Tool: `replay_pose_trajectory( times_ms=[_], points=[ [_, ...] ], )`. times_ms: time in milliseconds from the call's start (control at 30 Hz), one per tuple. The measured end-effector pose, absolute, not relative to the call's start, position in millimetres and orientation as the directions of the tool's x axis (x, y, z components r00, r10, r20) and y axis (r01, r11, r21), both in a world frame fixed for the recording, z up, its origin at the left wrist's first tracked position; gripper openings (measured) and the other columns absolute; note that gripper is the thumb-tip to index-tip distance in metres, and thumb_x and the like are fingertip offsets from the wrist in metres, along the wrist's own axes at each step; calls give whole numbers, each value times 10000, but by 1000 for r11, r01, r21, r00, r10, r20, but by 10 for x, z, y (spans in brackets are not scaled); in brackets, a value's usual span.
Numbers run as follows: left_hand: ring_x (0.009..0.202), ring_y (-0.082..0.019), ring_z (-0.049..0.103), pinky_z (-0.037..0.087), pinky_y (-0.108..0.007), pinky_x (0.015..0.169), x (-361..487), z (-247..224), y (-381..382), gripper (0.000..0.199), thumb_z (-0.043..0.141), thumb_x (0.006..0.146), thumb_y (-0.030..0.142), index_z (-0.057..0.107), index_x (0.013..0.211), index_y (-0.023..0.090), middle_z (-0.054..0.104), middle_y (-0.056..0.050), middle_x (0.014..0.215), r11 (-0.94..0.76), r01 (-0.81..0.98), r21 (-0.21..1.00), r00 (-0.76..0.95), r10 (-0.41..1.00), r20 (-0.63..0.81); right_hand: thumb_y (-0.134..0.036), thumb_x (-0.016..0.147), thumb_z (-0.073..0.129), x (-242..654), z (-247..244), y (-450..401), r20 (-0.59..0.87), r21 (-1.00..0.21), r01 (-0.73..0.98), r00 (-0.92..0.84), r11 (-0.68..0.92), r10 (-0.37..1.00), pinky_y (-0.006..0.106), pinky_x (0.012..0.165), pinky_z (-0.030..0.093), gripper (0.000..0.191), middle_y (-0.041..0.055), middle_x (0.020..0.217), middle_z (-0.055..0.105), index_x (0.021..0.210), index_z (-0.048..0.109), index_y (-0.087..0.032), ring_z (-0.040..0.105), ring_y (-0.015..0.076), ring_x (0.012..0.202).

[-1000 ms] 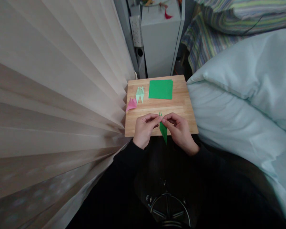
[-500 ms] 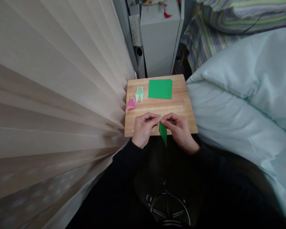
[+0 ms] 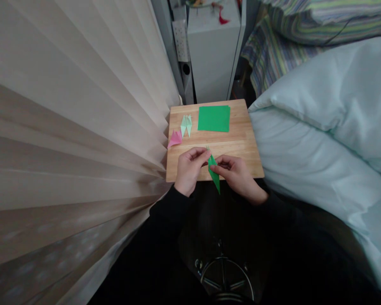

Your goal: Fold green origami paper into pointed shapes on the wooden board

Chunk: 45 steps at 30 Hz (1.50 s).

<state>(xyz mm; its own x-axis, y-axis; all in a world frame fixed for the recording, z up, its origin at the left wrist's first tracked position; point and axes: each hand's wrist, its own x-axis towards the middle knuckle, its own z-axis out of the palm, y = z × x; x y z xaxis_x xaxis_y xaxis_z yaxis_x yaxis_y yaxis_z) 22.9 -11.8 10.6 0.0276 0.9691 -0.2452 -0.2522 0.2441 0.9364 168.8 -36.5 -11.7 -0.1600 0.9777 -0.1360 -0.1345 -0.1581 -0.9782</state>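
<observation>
A narrow, diamond-shaped piece of folded green origami paper is held between my two hands over the near edge of a wooden board. My left hand pinches it near its upper end, where thin pale tips stick up. With thumb and fingers, my right hand grips its middle from the right side. The lower point hangs past the board's edge. Farther back on the board lie a pale green folded paper, a pink folded paper and some flat green sheets.
A pleated curtain hangs close along the left. Pale blue bedding borders the board on the right. Behind the board stands a white cabinet with a red tassel on top. Below is a round metal stool base.
My right hand has slid down from the upper end of the folded green paper to its middle. The paper has tilted slightly, its top leaning left, and more of it shows.
</observation>
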Motion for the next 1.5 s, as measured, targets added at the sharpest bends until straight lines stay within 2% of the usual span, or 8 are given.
replay_pose_trajectory(
  times_ms=[133,333,567,800,1033,1167,1333,1500],
  points=[
    [671,-103,586,483,-248,683,209,89,-115,233,878,715,340,728,732,162,661,5,713,226,-183,957,147,969,-200,-439,765,821,1681,-126,-366,-130,-978,-144,-151,-152,980,286,627,442,272,-7,720,668,768,708,-192,567,130,659],
    [666,-113,595,485,-263,685,176,22,-72,275,889,707,394,739,745,167,674,-3,713,152,-127,980,56,988,-146,-456,709,861,1672,-138,-370,-203,-964,-142,-140,-223,969,287,609,454,305,4,708,694,737,721,-187,591,136,645],
    [733,-144,671,540,-294,746,194,41,-100,301,913,667,337,747,839,155,737,-30,792,220,-116,969,169,965,-199,-473,669,898,1743,-103,-338,-178,-977,-131,43,-171,983,313,622,515,331,26,688,719,674,720,-194,629,159,644],
    [658,-132,643,521,-274,693,173,61,-75,329,931,633,287,682,809,165,697,3,694,153,-75,985,125,982,-143,-478,737,840,1789,-52,-315,-190,-975,-109,-56,-195,980,311,649,562,298,19,722,718,742,747,-194,643,156,680],
    [753,-144,646,519,-278,748,167,207,-109,81,738,844,262,734,818,185,711,-26,809,-2,-35,999,258,966,11,-500,741,847,1847,8,-308,-222,-951,-208,-67,-231,973,309,614,570,336,13,693,697,726,713,-193,636,146,630],
    [856,-191,689,552,-336,825,105,184,-101,118,736,846,298,775,891,196,745,-61,929,99,-123,987,324,944,-55,-578,804,785,1878,43,-295,-188,-954,-216,-107,-207,976,298,602,585,391,11,720,693,791,689,-199,664,153,658],
    [850,-166,682,545,-313,804,69,190,-115,171,800,770,246,796,934,199,748,-59,935,321,-276,906,375,904,-206,-469,858,781,1906,76,-294,-57,-979,-189,-112,-78,992,281,628,584,318,-6,827,735,1048,645,-253,689,151,704],
    [827,-154,680,544,-316,811,49,220,-126,196,806,726,186,787,921,187,736,-52,905,432,-318,844,409,866,-289,-407,843,811,1950,121,-294,-14,-985,-167,-198,-48,980,308,685,610,250,19,941,742,993,706,-237,703,155,755]
  ],
)
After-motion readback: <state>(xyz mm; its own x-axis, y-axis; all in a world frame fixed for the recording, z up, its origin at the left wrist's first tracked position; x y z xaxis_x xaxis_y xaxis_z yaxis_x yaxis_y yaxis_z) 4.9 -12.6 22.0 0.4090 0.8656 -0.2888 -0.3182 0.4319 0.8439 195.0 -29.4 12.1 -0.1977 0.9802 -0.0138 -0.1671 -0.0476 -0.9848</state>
